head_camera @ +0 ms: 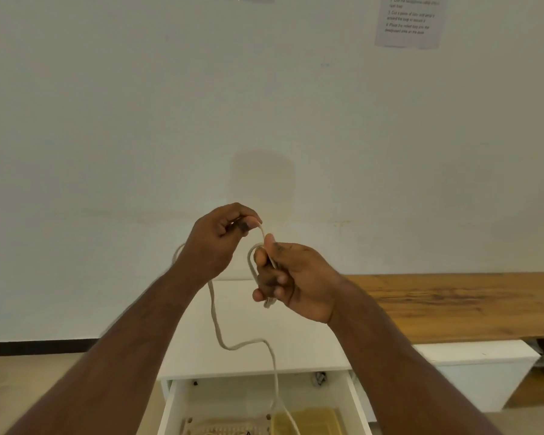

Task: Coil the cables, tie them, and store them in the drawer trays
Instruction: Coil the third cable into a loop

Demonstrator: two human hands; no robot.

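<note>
A thin off-white cable (216, 324) hangs in front of me. My right hand (296, 277) grips a small coil of it, the loops showing at its fingers. My left hand (215, 238), raised a little higher and to the left, pinches the strand that runs over to the coil. The loose tail drops from behind my left wrist, bends, and falls into the open white drawer (170, 406) below. Yellowish trays (314, 419) lie inside that drawer at the bottom edge of the view.
The drawer belongs to a low white cabinet (311, 346) against a pale wall. A wooden bench top (453, 306) runs to the right, with a white unit (471, 375) under it. A printed sheet (410, 20) is stuck on the wall at upper right.
</note>
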